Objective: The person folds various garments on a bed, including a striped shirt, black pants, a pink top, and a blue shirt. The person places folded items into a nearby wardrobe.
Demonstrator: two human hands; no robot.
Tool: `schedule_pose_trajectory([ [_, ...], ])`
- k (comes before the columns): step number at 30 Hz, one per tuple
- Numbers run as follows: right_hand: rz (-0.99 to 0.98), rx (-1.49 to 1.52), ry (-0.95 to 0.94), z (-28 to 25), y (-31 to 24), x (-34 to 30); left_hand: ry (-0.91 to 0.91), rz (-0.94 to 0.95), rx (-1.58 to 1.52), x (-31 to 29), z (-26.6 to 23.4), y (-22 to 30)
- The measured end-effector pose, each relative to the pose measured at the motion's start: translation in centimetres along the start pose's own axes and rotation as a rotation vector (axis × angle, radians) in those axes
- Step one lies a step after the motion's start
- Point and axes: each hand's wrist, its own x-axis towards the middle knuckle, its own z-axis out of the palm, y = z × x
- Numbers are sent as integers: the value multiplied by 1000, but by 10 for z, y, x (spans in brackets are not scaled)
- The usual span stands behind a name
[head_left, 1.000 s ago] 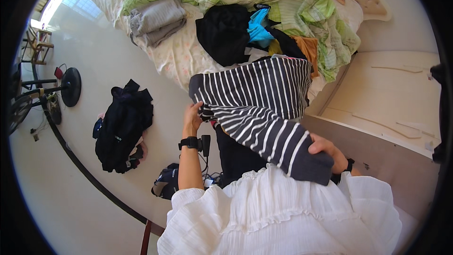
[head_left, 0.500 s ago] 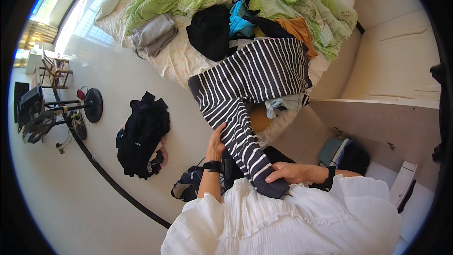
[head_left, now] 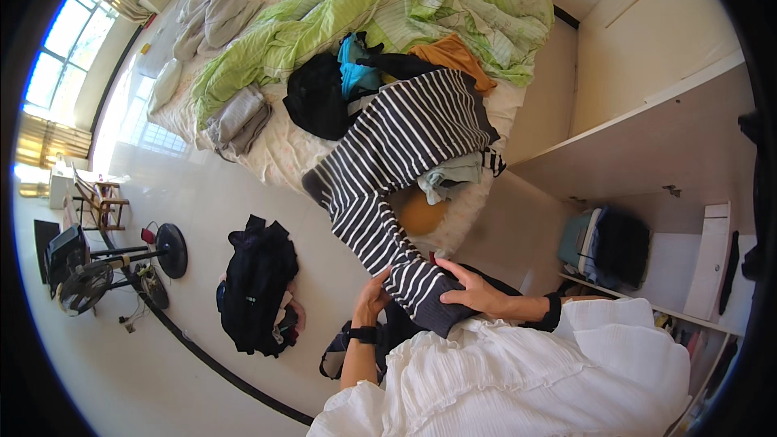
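Observation:
A black-and-white striped sweater (head_left: 413, 125) stretches from the bed's edge toward me, one sleeve drawn out to my front. My right hand (head_left: 477, 295) grips that sleeve close to its dark cuff, thumb on top. On the sleeve's other edge is my left hand (head_left: 372, 298), closed around it with its fingertips hidden beneath the cloth. Behind the sweater lie a black garment (head_left: 314, 97), a bright blue one (head_left: 354, 73) and a mustard-orange one (head_left: 457, 58). Pale blue-grey cloth (head_left: 453, 174) pokes out under the sweater's near side.
A green quilt (head_left: 299, 44) covers part of the bed (head_left: 271, 150), with folded grey cloth (head_left: 236, 120) on its left. Dark clothes (head_left: 257, 287) are heaped on the floor. A fan (head_left: 85, 285) stands at far left. On the right, an open cabinet (head_left: 655, 154) holds folded clothes (head_left: 619, 247).
My view has turned, shifting the bed left and showing more of the cabinet. Both hands remain on the sleeve; my left hand now sits nearer the cuff, and the right hand's fingers are more extended.

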Motion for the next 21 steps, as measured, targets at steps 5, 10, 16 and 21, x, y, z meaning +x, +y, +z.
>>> schedule_pose_trajectory([
  [5, -104, -12, -168, 26, -49, 24, 115, -27, 327, -8, 12, 20],
  [10, 160, 79, -139, 62, -111, 67, 557, 1105, 1155, -30, 11, 77],
  [16, 357, 430, -107, 96, -178, 108, -291, 972, 1090, 1, 35, 155],
  [21, 374, 517, -155, 120, -190, 133, -950, 363, 733, 26, 53, 166],
])
